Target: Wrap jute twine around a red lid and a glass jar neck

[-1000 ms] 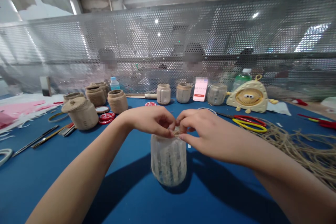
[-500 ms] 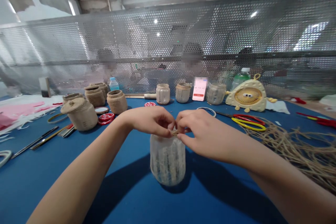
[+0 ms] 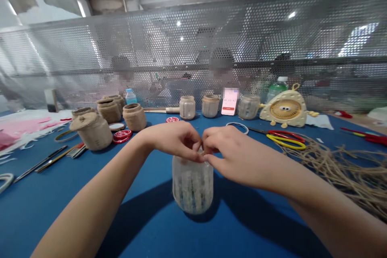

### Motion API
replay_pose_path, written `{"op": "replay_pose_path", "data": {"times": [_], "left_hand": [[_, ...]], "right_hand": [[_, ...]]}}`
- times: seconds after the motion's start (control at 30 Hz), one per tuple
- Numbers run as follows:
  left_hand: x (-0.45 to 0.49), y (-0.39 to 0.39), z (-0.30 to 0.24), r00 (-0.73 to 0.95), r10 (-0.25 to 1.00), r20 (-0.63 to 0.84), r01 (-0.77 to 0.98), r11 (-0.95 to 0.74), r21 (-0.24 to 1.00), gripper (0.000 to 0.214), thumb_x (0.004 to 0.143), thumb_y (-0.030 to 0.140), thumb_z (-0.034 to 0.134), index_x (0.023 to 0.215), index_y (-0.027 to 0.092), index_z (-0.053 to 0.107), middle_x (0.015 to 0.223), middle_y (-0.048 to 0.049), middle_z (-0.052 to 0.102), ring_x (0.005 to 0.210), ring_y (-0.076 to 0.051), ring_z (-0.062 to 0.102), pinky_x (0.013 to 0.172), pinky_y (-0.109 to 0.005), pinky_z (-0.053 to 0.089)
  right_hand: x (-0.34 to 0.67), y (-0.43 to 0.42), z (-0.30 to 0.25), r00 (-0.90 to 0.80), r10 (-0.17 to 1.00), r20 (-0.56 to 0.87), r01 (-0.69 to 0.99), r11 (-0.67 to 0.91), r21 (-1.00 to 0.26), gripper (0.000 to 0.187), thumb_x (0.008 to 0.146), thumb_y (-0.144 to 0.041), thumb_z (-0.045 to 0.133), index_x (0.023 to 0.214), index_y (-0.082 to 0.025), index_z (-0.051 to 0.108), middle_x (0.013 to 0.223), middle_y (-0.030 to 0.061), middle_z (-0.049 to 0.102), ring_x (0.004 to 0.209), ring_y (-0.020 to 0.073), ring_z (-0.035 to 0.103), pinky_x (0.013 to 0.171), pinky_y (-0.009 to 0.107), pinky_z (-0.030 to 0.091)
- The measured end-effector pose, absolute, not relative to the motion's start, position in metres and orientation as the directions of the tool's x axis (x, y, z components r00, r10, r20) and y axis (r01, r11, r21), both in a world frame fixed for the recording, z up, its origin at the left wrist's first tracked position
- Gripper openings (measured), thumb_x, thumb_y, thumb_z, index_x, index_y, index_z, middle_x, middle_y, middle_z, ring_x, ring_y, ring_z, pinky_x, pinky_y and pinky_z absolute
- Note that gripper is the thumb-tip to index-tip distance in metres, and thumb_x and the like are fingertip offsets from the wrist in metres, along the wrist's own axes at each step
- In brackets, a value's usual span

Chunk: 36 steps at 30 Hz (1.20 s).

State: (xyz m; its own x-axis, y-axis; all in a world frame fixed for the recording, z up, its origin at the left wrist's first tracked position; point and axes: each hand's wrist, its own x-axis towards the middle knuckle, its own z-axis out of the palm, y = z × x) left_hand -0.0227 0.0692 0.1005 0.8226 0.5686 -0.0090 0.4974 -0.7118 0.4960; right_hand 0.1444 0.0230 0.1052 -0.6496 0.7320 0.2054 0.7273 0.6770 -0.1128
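A glass jar [image 3: 193,187] with pale vertical strips on its wall stands upright on the blue table, right in front of me. Over its rim my left hand [image 3: 177,140] bends down, thumb and fingers pinched at the jar's neck. From the other side my right hand [image 3: 231,151] pinches at the same spot, its fingertips almost touching the left ones. A short bit of jute twine [image 3: 203,154] shows between the fingertips; the rest of it and most of the jar's mouth are hidden by my hands.
Several twine-wrapped jars [image 3: 134,117] stand at left, by red lids [image 3: 122,136] and tweezers [image 3: 40,164]. Glass jars [image 3: 187,107], a phone [image 3: 229,102] and a yellow fan [image 3: 286,109] line the back. Scissors [image 3: 286,140] and loose jute twine [image 3: 341,173] lie right. People sit behind a perforated screen [image 3: 169,48].
My left thumb has slid slightly down and right towards my right fingertips, covering more of the twine. Jar and arms stay nearly where they were.
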Motion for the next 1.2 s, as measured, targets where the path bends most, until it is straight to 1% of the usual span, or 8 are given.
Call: {"op": "replay_pose_path", "data": {"times": [0.1,0.3,0.5,0.63,0.8,0.93,1.1,1.2], "left_hand": [[-0.0227,0.0686,0.0997,0.824,0.567,0.003,0.495,-0.722,0.484,0.030,0.072,0.039,0.054,0.060,0.012,0.051,0.052,0.0030,0.045,0.050,-0.006,0.038,0.046,-0.017,0.031],[-0.0222,0.0730,0.0969,0.839,0.545,-0.003,0.462,-0.708,0.533,0.020,0.072,0.025,0.052,0.058,0.012,0.046,0.052,0.0045,0.040,0.050,-0.005,0.036,0.046,-0.016,0.029],[-0.0239,0.0755,0.0968,0.851,0.525,-0.018,0.447,-0.705,0.550,0.018,0.071,0.020,0.050,0.057,0.012,0.044,0.052,0.0047,0.038,0.050,-0.005,0.034,0.046,-0.017,0.029],[-0.0255,0.0753,0.0977,0.861,0.509,-0.013,0.434,-0.720,0.543,0.019,0.071,0.019,0.049,0.055,0.013,0.043,0.052,0.0049,0.035,0.050,-0.005,0.032,0.047,-0.017,0.028],[-0.0252,0.0745,0.0998,0.870,0.493,-0.030,0.433,-0.732,0.526,0.018,0.071,0.017,0.048,0.055,0.013,0.042,0.052,0.0050,0.034,0.049,-0.005,0.031,0.045,-0.017,0.026],[-0.0248,0.0741,0.1004,0.874,0.486,-0.030,0.424,-0.729,0.538,0.018,0.071,0.015,0.047,0.054,0.013,0.041,0.052,0.0050,0.033,0.050,-0.005,0.031,0.046,-0.017,0.026],[-0.0252,0.0742,0.0992,0.882,0.471,-0.024,0.409,-0.739,0.536,0.016,0.072,0.016,0.046,0.057,0.013,0.042,0.054,0.0049,0.035,0.051,-0.005,0.032,0.047,-0.017,0.027],[-0.0257,0.0742,0.0988,0.881,0.472,-0.031,0.412,-0.734,0.540,0.017,0.073,0.018,0.046,0.057,0.013,0.042,0.054,0.0047,0.036,0.051,-0.005,0.032,0.047,-0.016,0.028]], "right_hand": [[0.1448,0.0227,0.1044,-0.653,0.732,0.196,0.726,0.678,-0.112,0.018,0.074,-0.008,0.044,0.064,-0.013,0.058,0.076,0.0069,0.061,0.073,0.0151,0.056,0.066,0.026,0.041],[0.1474,0.0254,0.1009,-0.670,0.710,0.219,0.710,0.698,-0.091,0.016,0.077,-0.010,0.044,0.067,-0.013,0.056,0.077,0.0072,0.059,0.071,0.0141,0.054,0.065,0.026,0.041],[0.1483,0.0263,0.1040,-0.672,0.715,0.192,0.705,0.697,-0.130,0.016,0.079,-0.013,0.044,0.065,-0.013,0.053,0.079,0.0064,0.059,0.073,0.0141,0.055,0.069,0.027,0.041],[0.1484,0.0254,0.1071,-0.679,0.713,0.174,0.700,0.701,-0.136,0.015,0.077,-0.014,0.047,0.065,-0.013,0.056,0.081,0.0064,0.061,0.077,0.0159,0.056,0.068,0.027,0.040],[0.1506,0.0268,0.1045,-0.674,0.708,0.210,0.692,0.705,-0.153,0.015,0.076,-0.015,0.048,0.069,-0.014,0.061,0.082,0.0061,0.062,0.078,0.0164,0.056,0.062,0.025,0.039],[0.1493,0.0287,0.1021,-0.661,0.718,0.219,0.704,0.694,-0.152,0.015,0.074,-0.013,0.048,0.066,-0.015,0.062,0.077,0.0056,0.062,0.075,0.0160,0.056,0.060,0.024,0.038],[0.1478,0.0297,0.1010,-0.670,0.690,0.276,0.686,0.717,-0.127,0.015,0.069,-0.009,0.050,0.058,-0.015,0.059,0.065,0.0038,0.060,0.066,0.0135,0.054,0.056,0.023,0.036],[0.1470,0.0300,0.1003,-0.671,0.683,0.290,0.682,0.721,-0.119,0.015,0.067,-0.008,0.050,0.056,-0.015,0.058,0.063,0.0035,0.059,0.063,0.0128,0.054,0.056,0.023,0.036]]}}
